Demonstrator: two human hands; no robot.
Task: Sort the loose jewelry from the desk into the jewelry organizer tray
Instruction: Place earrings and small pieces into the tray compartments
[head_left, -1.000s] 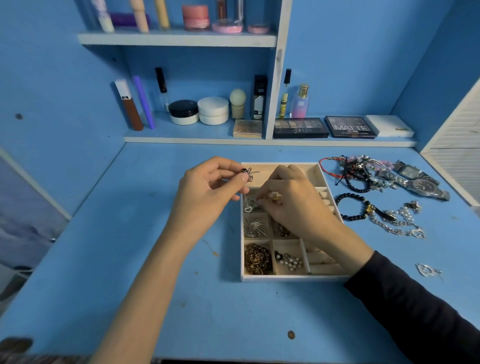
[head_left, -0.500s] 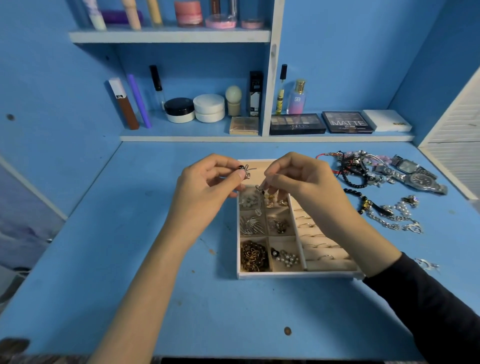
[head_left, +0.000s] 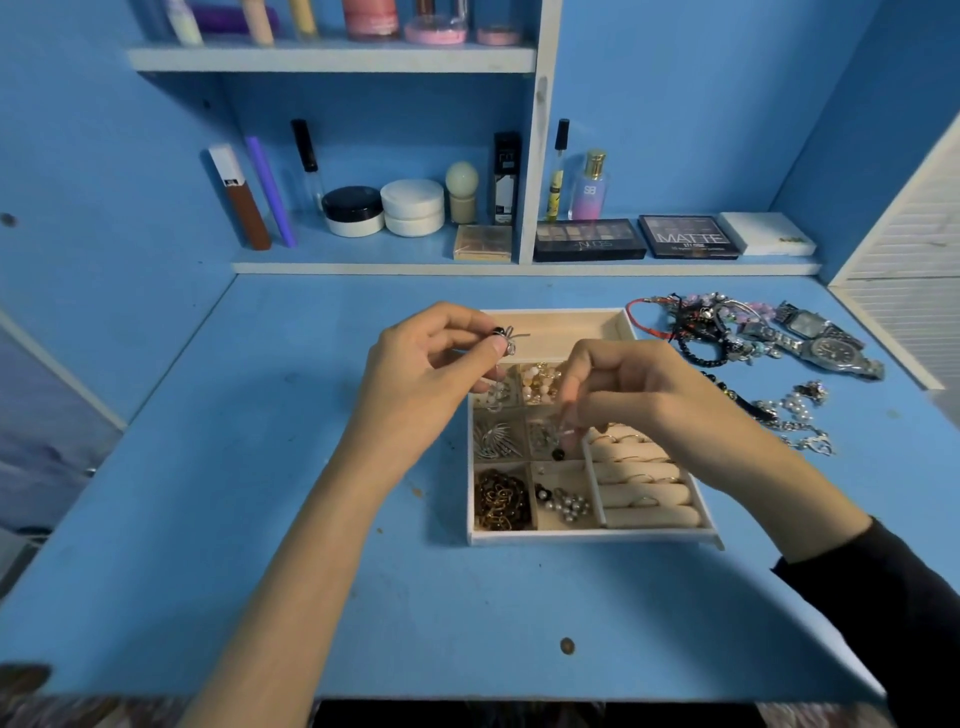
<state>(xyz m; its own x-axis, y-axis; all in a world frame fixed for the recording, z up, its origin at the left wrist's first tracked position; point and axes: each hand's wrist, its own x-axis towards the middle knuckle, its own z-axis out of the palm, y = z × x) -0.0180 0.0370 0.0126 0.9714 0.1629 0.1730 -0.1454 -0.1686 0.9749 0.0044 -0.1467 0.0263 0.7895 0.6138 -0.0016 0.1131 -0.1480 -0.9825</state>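
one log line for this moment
left hand pinches bow earring | right hand pinches small piece over tray | loose jewelry on desk

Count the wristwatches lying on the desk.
2. The silver square-faced wristwatch lies at the far right of the blue desk; the silver round-faced wristwatch lies just nearer, beside it. The tangled bracelet pile to their left might hide another.

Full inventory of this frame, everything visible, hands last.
organizer tray: one, white-rimmed, desk centre, partly filled
bow earring: one, silver with black bead, in left fingers
watches: two, silver, desk far right
bracelets: tangled pile, mixed colours, right of tray
pearl chain: one, silver-white, desk right
palettes: two, black, lower shelf
jars: two, black-lidded and white, lower shelf
left hand: one, pinches bow earring above tray
right hand: one, pinches small piece over tray
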